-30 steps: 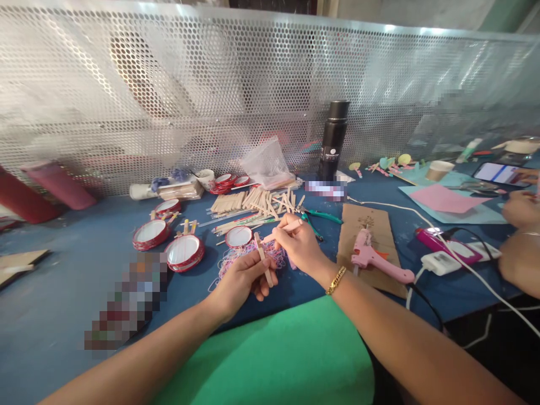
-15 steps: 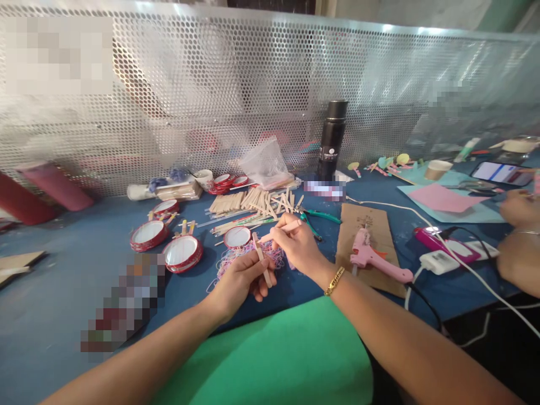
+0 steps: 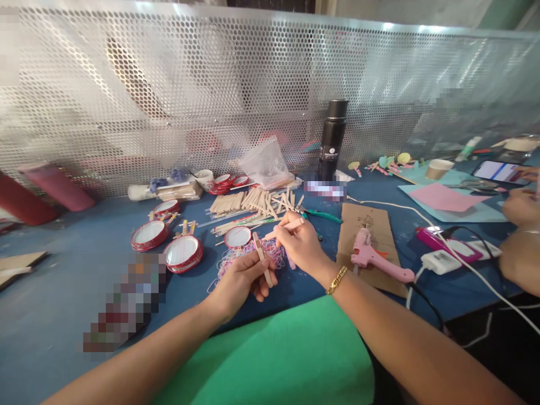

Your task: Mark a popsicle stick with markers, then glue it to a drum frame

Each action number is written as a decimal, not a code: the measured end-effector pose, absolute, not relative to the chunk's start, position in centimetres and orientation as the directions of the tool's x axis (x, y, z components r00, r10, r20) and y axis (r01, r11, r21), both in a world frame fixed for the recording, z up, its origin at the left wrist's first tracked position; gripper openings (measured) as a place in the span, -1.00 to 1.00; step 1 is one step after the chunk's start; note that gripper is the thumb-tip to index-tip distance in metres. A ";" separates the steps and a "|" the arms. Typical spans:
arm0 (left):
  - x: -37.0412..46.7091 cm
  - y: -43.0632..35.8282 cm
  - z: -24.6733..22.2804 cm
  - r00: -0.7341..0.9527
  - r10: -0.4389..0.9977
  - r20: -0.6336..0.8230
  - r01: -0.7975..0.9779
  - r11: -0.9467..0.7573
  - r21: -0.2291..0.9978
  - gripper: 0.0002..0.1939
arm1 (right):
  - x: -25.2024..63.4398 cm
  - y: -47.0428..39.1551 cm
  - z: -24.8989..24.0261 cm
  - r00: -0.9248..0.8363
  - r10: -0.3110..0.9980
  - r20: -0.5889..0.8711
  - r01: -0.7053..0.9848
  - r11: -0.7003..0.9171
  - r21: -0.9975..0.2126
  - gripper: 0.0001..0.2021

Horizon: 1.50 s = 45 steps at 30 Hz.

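My left hand pinches a flat wooden stick, which stands tilted between thumb and fingers. Close on its right, my right hand grips a pale pinkish stick whose lower left tip points at the wooden one. Whether the tip touches is too small to tell. Beneath the hands lies a tangle of pink and purple loops, beside a small round red-rimmed piece. Loose wooden sticks are heaped behind.
Red-rimmed round pieces sit at left. A black bottle stands before the perforated metal screen. Teal pliers lie right of the sticks. A pink glue gun rests on cardboard. Another person's hand is at far right.
The right hand's stick has shifted very slightly right and its tip is a little farther from the left hand's stick. Both hands keep their hold. At far right, the other person's fingers moved at the phone.
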<state>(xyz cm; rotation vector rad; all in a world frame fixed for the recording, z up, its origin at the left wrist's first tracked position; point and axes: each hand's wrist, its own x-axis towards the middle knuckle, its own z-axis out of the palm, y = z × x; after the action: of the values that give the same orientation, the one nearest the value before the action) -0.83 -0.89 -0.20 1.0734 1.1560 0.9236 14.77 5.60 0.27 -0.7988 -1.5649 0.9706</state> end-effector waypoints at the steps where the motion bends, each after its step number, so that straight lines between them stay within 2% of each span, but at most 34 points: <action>1: -0.8 -0.9 -0.2 0.180 0.954 -0.241 -0.024 0.249 0.968 -0.63 | 14.8 5.6 0.3 -0.196 0.881 0.432 -0.013 0.438 -0.899 -0.78; 13: -0.7 -1.0 -0.3 0.195 0.954 -0.226 -0.038 0.238 0.971 -0.67 | 14.4 5.4 0.4 -0.231 0.855 0.465 -0.008 0.476 -0.879 -0.75; 22: -0.7 -0.9 -0.4 0.197 0.953 -0.229 -0.030 0.240 0.970 -0.65 | 14.5 5.6 0.2 -0.232 0.858 0.459 0.025 0.477 -0.879 -0.78; 29: -0.8 -0.9 -0.2 0.177 0.953 -0.247 -0.049 0.260 0.964 -0.62 | 14.9 5.7 0.5 -0.169 0.874 0.455 0.004 0.463 -0.887 -0.77; 39: -0.7 -1.0 -0.3 0.185 0.955 -0.231 -0.037 0.241 0.970 -0.64 | 14.4 5.5 0.1 -0.232 0.854 0.465 -0.022 0.473 -0.881 -0.78; 45: -0.8 -0.9 -0.4 0.177 0.955 -0.237 -0.035 0.247 0.968 -0.62 | 14.8 5.8 0.2 -0.199 0.858 0.474 0.017 0.487 -0.873 -0.77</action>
<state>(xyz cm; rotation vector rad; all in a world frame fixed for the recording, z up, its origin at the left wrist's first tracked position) -0.77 -0.89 -0.40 1.0648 1.1489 0.9317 14.77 5.80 0.19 -0.7746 -1.5920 0.9202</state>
